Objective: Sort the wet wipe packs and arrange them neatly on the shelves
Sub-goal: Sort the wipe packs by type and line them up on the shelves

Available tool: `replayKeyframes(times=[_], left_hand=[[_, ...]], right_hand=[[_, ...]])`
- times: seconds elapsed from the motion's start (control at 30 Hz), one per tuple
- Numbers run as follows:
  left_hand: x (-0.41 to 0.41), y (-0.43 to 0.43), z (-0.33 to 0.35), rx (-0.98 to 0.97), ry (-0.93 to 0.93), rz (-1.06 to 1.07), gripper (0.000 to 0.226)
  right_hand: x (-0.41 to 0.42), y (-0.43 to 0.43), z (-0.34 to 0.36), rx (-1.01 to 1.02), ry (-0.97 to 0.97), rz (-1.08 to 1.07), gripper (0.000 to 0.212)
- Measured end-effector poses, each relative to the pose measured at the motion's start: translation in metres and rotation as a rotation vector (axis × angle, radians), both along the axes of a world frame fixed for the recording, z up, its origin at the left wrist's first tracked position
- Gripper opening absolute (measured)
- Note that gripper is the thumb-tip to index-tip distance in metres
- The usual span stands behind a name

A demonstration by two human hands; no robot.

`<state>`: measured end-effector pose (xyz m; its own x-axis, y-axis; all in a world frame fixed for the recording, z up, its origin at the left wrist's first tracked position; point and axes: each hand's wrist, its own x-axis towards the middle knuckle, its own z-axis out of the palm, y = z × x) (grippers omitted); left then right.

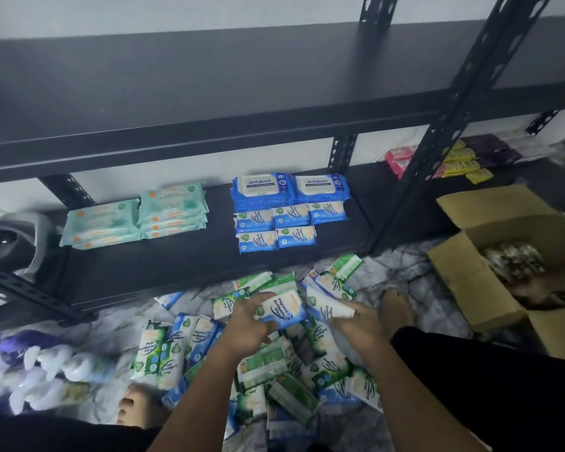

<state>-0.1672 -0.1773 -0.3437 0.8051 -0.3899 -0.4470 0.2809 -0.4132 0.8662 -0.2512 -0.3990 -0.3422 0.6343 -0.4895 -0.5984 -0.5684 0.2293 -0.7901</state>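
Observation:
A heap of small green and blue wet wipe packs (276, 363) lies on the floor in front of me. My left hand (247, 319) grips a small blue-and-white pack (282, 308) lifted above the heap. My right hand (359, 322) holds another blue-and-white pack (327, 305) beside it. On the bottom shelf (177, 272) sit two stacks of pale green packs (134, 221), two large blue antabax packs (289, 187), and rows of small blue packs (289, 228) in front of them.
An open cardboard box (490, 275) stands on the floor at the right. Pink, yellow and purple packs (454, 158) lie on the right shelf section. Black uprights (437, 151) frame the shelves. Purple-and-white packs (36, 370) lie at the left. My bare feet (397, 309) rest beside the heap.

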Motion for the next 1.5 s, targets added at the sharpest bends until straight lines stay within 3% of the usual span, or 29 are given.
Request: replayKeyframes(times=[0.13,0.23,0.4,0.7,0.97,1.3,1.43,1.5], left_hand=[[0.012,-0.014,-0.002,-0.033,-0.001,0.063,0.042],[0.027,-0.029,-0.004,-0.036,-0.012,0.145,0.038],[0.069,-0.062,-0.005,0.006,-0.121,0.222,0.039],[0.185,-0.126,-0.032,0.07,-0.186,0.272,0.041],[0.227,-0.14,-0.071,0.139,-0.166,0.172,0.04],[0.223,-0.136,-0.088,0.276,-0.295,0.131,0.044],[0.217,-0.139,-0.091,0.339,-0.351,0.112,0.047],[0.216,-0.142,-0.089,0.381,-0.39,0.118,0.052]], right_hand=[[0.02,-0.01,0.008,0.114,-0.228,-0.383,0.047],[0.042,-0.019,0.004,0.051,-0.361,-0.486,0.036],[0.083,-0.055,-0.001,-0.128,-0.288,-0.576,0.022],[0.19,-0.122,-0.062,-0.111,-0.137,-0.515,0.025],[0.243,-0.145,-0.112,-0.158,-0.068,-0.468,0.026],[0.241,-0.127,-0.126,-0.66,0.201,-0.074,0.037],[0.238,-0.125,-0.126,-0.734,0.237,-0.033,0.033],[0.238,-0.125,-0.125,-0.757,0.249,-0.011,0.042]])
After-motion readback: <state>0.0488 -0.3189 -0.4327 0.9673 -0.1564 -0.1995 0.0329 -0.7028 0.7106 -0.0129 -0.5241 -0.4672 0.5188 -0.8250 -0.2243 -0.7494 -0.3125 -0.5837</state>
